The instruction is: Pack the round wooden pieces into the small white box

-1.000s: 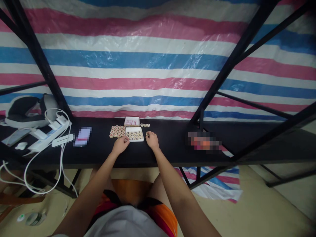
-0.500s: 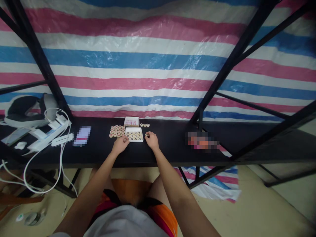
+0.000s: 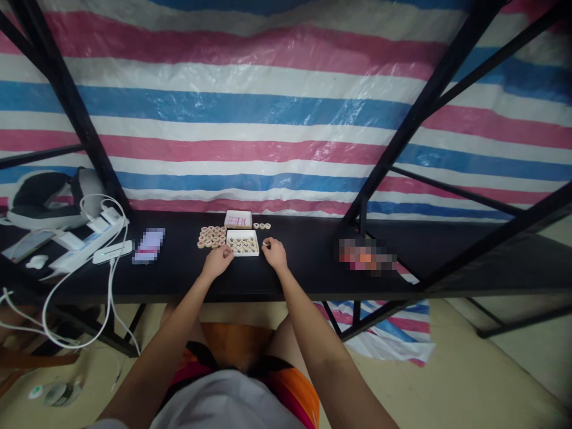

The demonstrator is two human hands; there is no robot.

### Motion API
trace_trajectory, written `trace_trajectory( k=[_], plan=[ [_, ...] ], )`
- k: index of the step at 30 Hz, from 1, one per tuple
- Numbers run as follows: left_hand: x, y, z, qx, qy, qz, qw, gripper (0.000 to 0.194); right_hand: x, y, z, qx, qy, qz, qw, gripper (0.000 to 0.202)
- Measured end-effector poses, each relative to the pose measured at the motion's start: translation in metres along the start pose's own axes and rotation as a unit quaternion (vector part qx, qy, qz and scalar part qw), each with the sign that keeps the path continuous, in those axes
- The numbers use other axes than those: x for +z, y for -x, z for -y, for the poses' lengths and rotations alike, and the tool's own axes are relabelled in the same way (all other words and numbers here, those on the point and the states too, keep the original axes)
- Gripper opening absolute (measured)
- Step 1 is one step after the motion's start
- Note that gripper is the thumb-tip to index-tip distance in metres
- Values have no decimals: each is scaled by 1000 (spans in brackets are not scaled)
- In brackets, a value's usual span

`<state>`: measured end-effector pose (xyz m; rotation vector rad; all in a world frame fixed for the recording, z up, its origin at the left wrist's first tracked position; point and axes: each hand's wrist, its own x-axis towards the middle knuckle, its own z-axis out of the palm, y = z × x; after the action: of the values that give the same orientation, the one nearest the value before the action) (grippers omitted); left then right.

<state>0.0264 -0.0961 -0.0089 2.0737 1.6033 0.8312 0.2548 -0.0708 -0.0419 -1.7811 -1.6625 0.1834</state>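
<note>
An open white box (image 3: pixel 243 254) on the black tabletop holds rows of round Chinese chess pieces (image 3: pixel 243 245) with dark characters. At its near left corner my left hand (image 3: pixel 217 261) is closed, fingertips on the box edge. Just right of the box, my right hand (image 3: pixel 274 254) pinches a pale round Chinese chess piece (image 3: pixel 267 243), partly covered by the fingers. Pieces with red characters (image 3: pixel 211 237) lie in rows left of the box. Behind it sits the box lid (image 3: pixel 238 219), and three more pieces (image 3: pixel 262 226) stand in a line beside the lid.
On the left of the black table (image 3: pixel 308 280) are a blurred phone (image 3: pixel 149 245), a white power strip (image 3: pixel 89 243) with looping cables, and a grey neck pillow (image 3: pixel 49 199). Black metal posts (image 3: pixel 393 143) frame both sides. A pixelated object (image 3: pixel 366 256) lies to the right.
Both hands stay almost where they were, with the right one shifting very slightly. The box and the pieces look the same.
</note>
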Motion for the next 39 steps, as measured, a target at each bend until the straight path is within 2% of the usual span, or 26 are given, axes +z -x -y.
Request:
trace_trajectory(
  k=[16,39],
  plan=[
    [3,-1,3,-1,-2,-2,1000,15,2,-1,-3,-9,-6,-9,1000,17],
    [-4,4,-8,-16,-30,10,999,12,0,1,0,1,-7,-6,1000,17]
  ],
)
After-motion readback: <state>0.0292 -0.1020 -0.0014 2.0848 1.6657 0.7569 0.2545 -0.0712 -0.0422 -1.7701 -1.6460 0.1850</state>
